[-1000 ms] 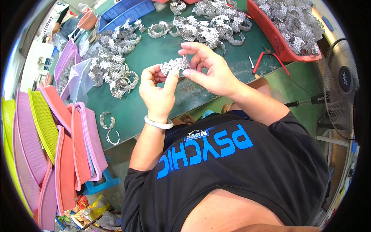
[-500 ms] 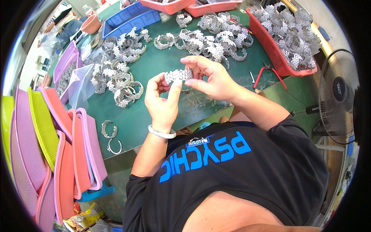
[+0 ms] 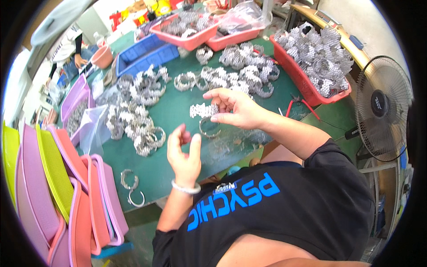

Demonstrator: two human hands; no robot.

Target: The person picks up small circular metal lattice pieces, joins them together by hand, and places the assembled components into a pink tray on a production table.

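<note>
**A:** Above the green desk (image 3: 178,111), which step is in hand?

**B:** Handling of a single piece. The right hand (image 3: 235,109) pinches a silver sparkly band (image 3: 203,110) by one end, between thumb and fingers, and holds it clear of the desk surface. A second ring-shaped piece (image 3: 209,129) lies on the desk just below that hand.

**A:** State of the left hand?

**B:** The left hand (image 3: 184,153) is raised, fingers loosely spread, palm turned toward the band, and holds nothing. It hangs near the band but apart from it. A pale bracelet (image 3: 185,188) sits on its wrist.

**A:** How far along is the work, by your reading?

**B:** Mid-batch, judging by the stock. Heaps of finished-looking silver bands (image 3: 138,120) cover the desk to the left and at the back, and a red tray (image 3: 307,84) at right is full of them.

**A:** What does the next move call for?

**B:** Probably two-handed support. The band hangs from one end only, so the free hand must take the loose end before any bending or checking. The grip should stay light; the piece looks thin and easily deformed.

**A:** Other items nearby?

**B:** Red-handled pliers (image 3: 300,104) lie beside the tray, and a fan (image 3: 382,107) stands at the far right.
</note>
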